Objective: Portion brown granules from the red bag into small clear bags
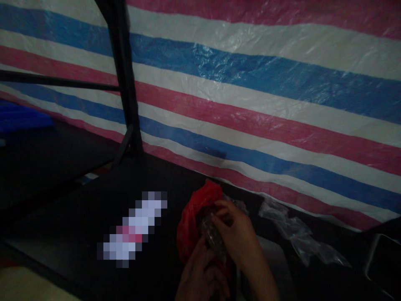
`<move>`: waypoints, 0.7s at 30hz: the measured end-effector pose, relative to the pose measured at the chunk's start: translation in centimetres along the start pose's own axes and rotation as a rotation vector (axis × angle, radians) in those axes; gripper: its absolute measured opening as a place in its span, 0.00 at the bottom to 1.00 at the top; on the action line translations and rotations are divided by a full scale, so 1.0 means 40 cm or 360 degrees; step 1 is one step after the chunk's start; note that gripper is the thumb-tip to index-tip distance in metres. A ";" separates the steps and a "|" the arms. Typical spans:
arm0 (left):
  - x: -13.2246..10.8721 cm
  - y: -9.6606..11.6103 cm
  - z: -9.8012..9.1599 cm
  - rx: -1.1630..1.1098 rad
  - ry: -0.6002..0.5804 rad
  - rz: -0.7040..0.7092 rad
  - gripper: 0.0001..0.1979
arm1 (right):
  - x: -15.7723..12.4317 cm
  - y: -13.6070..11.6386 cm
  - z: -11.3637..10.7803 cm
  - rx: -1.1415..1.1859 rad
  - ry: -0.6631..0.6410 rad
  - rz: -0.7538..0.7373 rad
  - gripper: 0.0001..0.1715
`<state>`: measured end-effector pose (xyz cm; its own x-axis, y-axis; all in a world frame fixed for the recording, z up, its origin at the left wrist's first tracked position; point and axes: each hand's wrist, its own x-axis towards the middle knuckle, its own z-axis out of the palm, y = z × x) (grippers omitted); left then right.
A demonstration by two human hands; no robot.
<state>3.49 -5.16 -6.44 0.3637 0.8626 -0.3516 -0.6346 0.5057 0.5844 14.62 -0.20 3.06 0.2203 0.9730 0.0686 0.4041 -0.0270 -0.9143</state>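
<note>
Holding one packet (211, 234) against one red bag (189, 223), over the worktop (156, 177) and near its far edge. Seemingly pinching the packet's upper end between thumb and fingers of the right hand (235, 230); curling the left hand (199, 271) below and beside it, too dark to tell whether gripping or merely steadying. Probably partway through the handling: in the grasp, but not yet clear of the red bag and not yet set down; cannot tell from one view whether going in or coming out. By count: two hands, one packet in the grasp, one red bag; one white item (138, 223) with a pink patch, masked by blocks, toward the worktop's left end; one crumpled run of wrap (299, 234) along the far edge, possibly in several pieces; one grey shape (277, 257) beside the right hand; one blue thing (23, 117) beyond the left end. Cannot count the packet's contents.
</note>
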 end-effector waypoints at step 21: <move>-0.059 0.061 0.000 0.0762 -0.0022 0.0607 0.61 | -0.091 -0.010 -0.160 0.0170 0.0171 -0.0090 0.20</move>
<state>1.07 -5.98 -4.20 0.1818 0.9823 -0.0454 -0.3462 0.1072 0.9320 19.33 -5.20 5.70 0.2960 0.9420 0.1582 0.3230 0.0572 -0.9447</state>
